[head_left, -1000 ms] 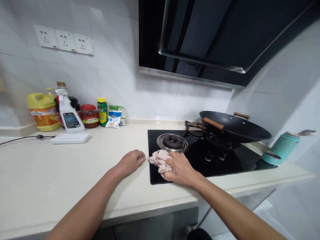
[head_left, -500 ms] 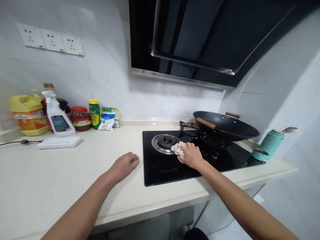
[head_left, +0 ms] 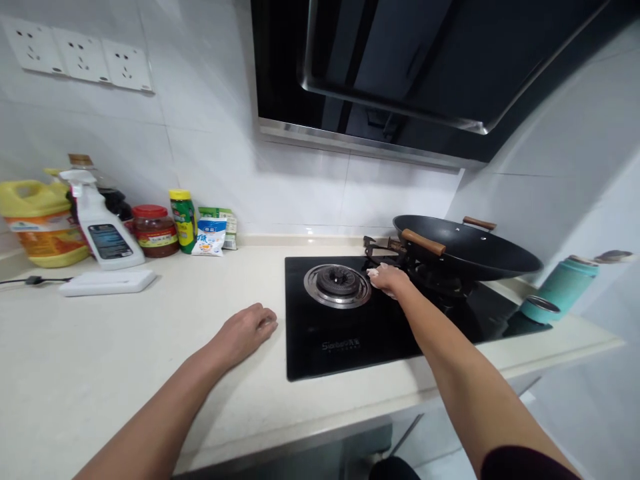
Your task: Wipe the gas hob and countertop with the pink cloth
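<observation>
My right hand (head_left: 391,279) presses a crumpled whitish cloth (head_left: 373,273) against the black glass hob (head_left: 320,360), just right of the left burner (head_left: 337,281). Its fingers are closed over the cloth, which mostly hides beneath them. On the pale countertop (head_left: 250,400), my left hand (head_left: 254,328) rests left of the hob's edge. Its fingers curl loosely inward with nothing visible in them. A black wok (head_left: 475,250) with wooden handles sits over the right burner, close beyond my right hand. Behind that hand a dark pot-stand (head_left: 383,248) lies at the hob's back edge.
Along the wall at left stand a yellow jug (head_left: 43,223), a white spray bottle (head_left: 107,230), a red-lidded jar (head_left: 155,233), a green bottle (head_left: 184,223) and a blue-white packet (head_left: 210,237). A teal flask (head_left: 567,287) stands at far right. A range hood (head_left: 370,73) overhangs the hob.
My right hand has slid the cloth away from me and slightly right, off the left burner's rim. My left hand stays in place. The view has shifted slightly.
</observation>
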Action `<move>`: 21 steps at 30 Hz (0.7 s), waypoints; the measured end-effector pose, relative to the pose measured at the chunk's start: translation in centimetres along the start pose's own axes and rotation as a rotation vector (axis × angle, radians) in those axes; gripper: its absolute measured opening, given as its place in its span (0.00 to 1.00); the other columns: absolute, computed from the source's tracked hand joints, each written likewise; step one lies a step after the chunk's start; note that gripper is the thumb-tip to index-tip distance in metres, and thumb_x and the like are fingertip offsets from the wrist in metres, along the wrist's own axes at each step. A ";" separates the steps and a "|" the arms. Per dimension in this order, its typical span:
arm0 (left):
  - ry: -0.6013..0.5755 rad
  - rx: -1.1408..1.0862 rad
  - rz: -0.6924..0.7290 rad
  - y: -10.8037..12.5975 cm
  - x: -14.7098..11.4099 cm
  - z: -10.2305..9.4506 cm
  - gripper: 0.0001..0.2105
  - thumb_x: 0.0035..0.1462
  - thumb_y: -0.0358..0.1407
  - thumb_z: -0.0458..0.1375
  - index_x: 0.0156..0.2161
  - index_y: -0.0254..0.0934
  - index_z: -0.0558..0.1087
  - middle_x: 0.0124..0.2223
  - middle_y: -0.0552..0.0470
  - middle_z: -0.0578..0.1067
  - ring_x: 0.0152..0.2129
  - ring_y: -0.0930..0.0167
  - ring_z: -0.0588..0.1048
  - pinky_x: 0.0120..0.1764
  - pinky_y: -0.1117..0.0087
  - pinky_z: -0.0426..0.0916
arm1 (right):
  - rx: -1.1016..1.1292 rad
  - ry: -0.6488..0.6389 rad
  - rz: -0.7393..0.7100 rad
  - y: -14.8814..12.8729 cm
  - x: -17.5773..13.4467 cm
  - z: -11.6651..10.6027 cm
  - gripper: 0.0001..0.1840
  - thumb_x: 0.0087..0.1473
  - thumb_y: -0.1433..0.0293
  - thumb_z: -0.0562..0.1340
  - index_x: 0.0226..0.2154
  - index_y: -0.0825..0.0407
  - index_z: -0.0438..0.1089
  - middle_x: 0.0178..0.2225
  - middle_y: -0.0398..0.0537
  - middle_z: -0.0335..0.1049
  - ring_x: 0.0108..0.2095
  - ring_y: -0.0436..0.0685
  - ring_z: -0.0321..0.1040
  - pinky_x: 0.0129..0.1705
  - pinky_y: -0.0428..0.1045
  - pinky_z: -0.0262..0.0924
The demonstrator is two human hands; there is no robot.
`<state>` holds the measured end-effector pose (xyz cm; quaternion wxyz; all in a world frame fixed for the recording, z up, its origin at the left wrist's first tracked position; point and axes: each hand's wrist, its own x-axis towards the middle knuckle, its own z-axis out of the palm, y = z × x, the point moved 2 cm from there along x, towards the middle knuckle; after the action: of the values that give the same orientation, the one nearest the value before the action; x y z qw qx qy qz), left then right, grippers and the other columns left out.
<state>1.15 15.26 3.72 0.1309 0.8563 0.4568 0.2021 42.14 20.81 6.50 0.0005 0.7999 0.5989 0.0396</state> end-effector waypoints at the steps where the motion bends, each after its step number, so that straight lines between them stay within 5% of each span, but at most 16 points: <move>1: -0.004 0.005 -0.002 0.0 0.0 0.0 0.18 0.62 0.47 0.50 0.42 0.40 0.77 0.39 0.47 0.76 0.36 0.63 0.75 0.41 0.64 0.67 | 0.000 -0.004 0.004 -0.3 -0.6 0.1 0.31 0.61 0.54 0.50 0.59 0.51 0.68 0.59 0.64 0.65 0.54 0.68 0.67 0.51 0.58 0.60; 8: -0.003 0.004 0.041 0.2 0.1 0.0 0.18 0.62 0.48 0.49 0.41 0.40 0.78 0.40 0.47 0.77 0.36 0.63 0.75 0.41 0.64 0.67 | 0.017 0.049 -0.112 -4.8 -9.4 0.6 0.30 0.60 0.54 0.52 0.63 0.39 0.62 0.62 0.54 0.60 0.55 0.70 0.63 0.51 0.59 0.58; 13: 0.018 -0.042 0.048 -0.3 0.1 0.0 0.18 0.61 0.48 0.49 0.41 0.40 0.78 0.41 0.47 0.78 0.37 0.63 0.76 0.42 0.64 0.68 | 0.069 0.197 -0.435 -7.4 -17.5 0.8 0.26 0.57 0.56 0.57 0.59 0.35 0.65 0.62 0.47 0.60 0.49 0.65 0.63 0.48 0.57 0.57; 16: 0.017 -0.034 0.059 -0.4 0.2 0.1 0.19 0.61 0.49 0.49 0.40 0.40 0.77 0.40 0.47 0.78 0.37 0.63 0.76 0.43 0.64 0.68 | 0.096 0.213 -0.500 -6.7 -19.6 0.9 0.26 0.56 0.58 0.57 0.58 0.36 0.67 0.63 0.43 0.60 0.49 0.63 0.63 0.49 0.57 0.57; 21: 0.009 -0.036 0.043 -0.2 0.2 -0.1 0.19 0.60 0.50 0.50 0.40 0.39 0.78 0.41 0.46 0.78 0.38 0.62 0.76 0.43 0.63 0.69 | 0.060 0.220 -0.322 -2.3 -19.4 1.4 0.27 0.58 0.61 0.55 0.60 0.38 0.66 0.63 0.44 0.62 0.50 0.64 0.62 0.50 0.57 0.57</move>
<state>1.08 15.50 3.76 0.1400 0.8626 0.4350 0.2171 34.64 2.95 3.81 -0.0828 0.6844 0.7163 0.1084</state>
